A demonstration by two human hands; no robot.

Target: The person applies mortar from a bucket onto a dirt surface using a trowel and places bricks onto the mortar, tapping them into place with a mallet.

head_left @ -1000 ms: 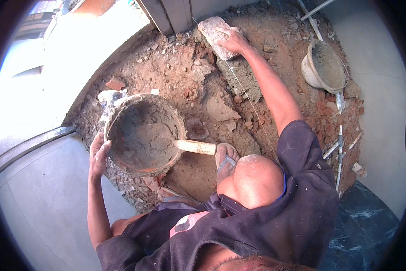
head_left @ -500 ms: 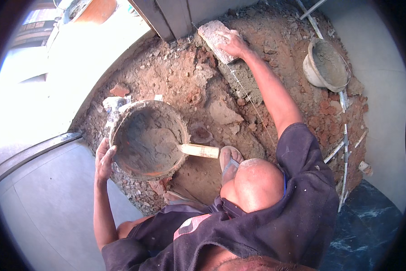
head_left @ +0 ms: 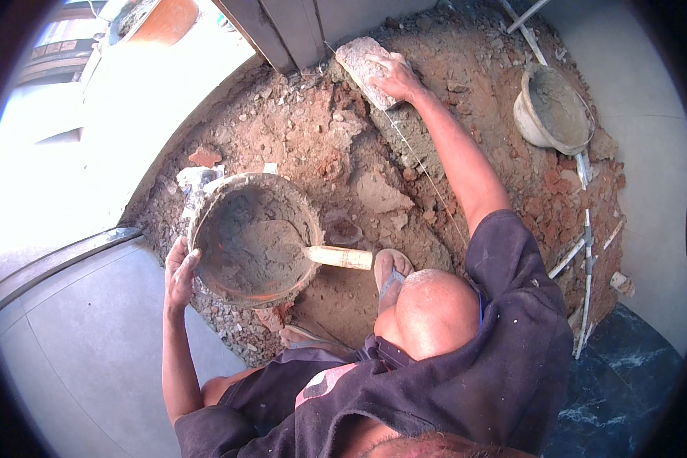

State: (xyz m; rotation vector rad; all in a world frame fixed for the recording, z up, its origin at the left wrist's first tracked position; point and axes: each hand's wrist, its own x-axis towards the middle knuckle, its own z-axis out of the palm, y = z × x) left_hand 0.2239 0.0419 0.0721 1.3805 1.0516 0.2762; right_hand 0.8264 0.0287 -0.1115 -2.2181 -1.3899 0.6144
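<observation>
My right hand (head_left: 393, 79) reaches far forward, its fingers spread over the top of a rough, pale brick (head_left: 355, 61). The brick lies at the far end of a strip of grey mortar (head_left: 412, 137), close to a door frame, with a taut string (head_left: 423, 169) running along it. At the left, my left hand (head_left: 180, 273) grips the rim of a round basin (head_left: 320, 221) of wet mortar, thumb over the edge. A trowel rests in that mortar; its blade is partly coated and its wooden handle (head_left: 339, 257) sticks out over the rim toward my foot.
A second mortar bucket (head_left: 538, 126) leans on the dirt at the right, near white pipes (head_left: 585, 252). Rubble and soil (head_left: 297, 130) cover the ground. Grey tiles (head_left: 114, 320) lie at the left, dark marbled tile (head_left: 626, 382) at the lower right. A door frame (head_left: 282, 34) stands ahead.
Nearly everything holds still. The view has shifted slightly; my right hand stays on the brick and my left hand on the basin rim.
</observation>
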